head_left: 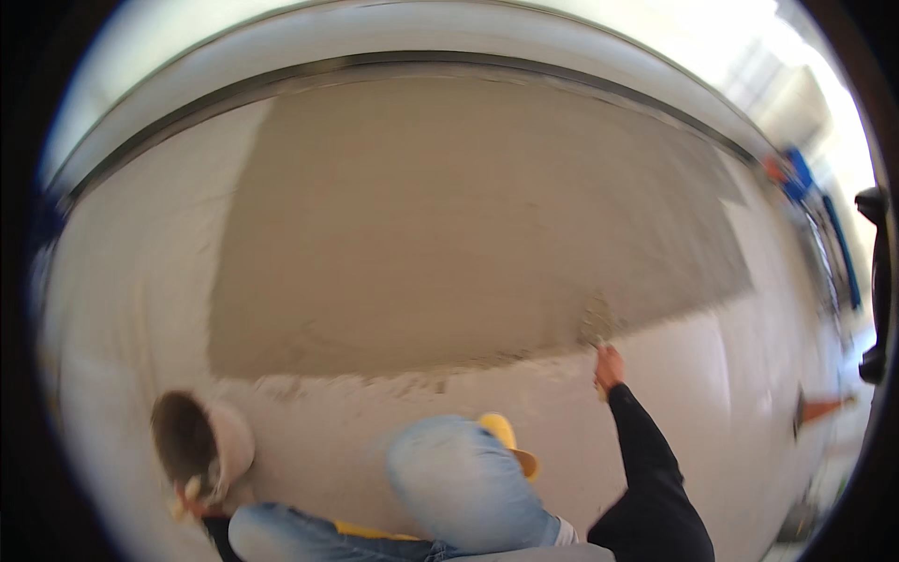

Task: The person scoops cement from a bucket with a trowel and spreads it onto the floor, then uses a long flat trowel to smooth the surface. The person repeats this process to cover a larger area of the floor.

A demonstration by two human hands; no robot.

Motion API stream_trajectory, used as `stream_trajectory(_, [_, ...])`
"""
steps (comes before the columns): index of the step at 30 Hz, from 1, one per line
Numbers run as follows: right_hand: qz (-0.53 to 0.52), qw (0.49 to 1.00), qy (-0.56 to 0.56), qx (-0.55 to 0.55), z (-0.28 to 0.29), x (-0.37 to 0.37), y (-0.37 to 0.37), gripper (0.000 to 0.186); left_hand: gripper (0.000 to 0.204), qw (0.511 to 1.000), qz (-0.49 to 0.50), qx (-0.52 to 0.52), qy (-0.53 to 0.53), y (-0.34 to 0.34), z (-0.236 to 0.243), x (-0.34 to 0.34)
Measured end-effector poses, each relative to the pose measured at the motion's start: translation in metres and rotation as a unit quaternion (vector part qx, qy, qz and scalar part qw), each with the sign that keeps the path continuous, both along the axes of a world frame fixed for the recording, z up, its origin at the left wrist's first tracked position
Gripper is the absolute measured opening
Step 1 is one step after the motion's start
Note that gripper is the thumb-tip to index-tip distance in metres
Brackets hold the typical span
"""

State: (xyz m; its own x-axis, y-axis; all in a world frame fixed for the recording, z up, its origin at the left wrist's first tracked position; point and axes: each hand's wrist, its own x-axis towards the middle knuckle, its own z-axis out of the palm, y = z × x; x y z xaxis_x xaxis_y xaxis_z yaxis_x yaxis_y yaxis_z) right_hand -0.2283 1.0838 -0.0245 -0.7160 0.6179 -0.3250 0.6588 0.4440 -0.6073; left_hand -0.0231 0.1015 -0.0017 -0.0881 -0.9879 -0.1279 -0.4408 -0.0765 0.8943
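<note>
- A broad patch of wet grey-brown mortar spread flat over the surface (468, 225) fills the middle of the view, above and mostly to the left of the right hand; its lower edge is ragged and crumbly.
- The pale, whitish bare surface (712, 421) surrounds the patch and runs below and to the right of the right hand, as well as between the two hands.
- The person's bent knee in light blue denim (459, 482) sits between the hands, lower than the right hand, with a yellow rounded piece (506, 436) just behind it.
- The black sleeve of the right arm (655, 487) rises from the lower edge up to the right hand.
- A round, pale bucket with a dark inside (201, 440) lies tilted on its side, just above the left hand.
- The right hand (609, 365) is closed around a small tool (596, 330) that meets the lower right edge of the mortar patch; blur hides what kind of tool it is.
- The left hand (190, 501) touches the lower rim of the bucket; the view is too blurred to tell whether its fingers grip it.
- A small orange object (822, 408) lies on the bare surface, well to the right of the right hand.
</note>
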Motion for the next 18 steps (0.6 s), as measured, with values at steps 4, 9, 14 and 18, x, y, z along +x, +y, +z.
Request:
stream_trajectory(4, [0.224, 0.964, -0.019, -0.14, 0.071, -0.042, -0.149, 0.027, 0.067, 0.999, 0.027, -0.035, 0.014, 0.004, 0.004, 0.057])
stream_trajectory(9, [0.644, 0.751, -0.032, -0.146, 0.173, -0.088, -0.384, 0.038, 0.053, 0.987, 0.15, -0.026, 0.052, 0.048, 0.022, 0.126])
stream_trajectory(14, [0.734, 0.56, -0.195, -0.331, 0.231, -0.077, -0.577, 0.046, 0.033, 0.95, 0.141, -0.23, -0.155, 0.092, 0.083, 0.188])
stream_trajectory(18, [0.727, 0.506, -0.248, -0.394, 0.233, -0.035, -0.664, 0.054, 0.03, 0.926, 0.023, -0.344, -0.153, 0.097, 0.165, 0.187])
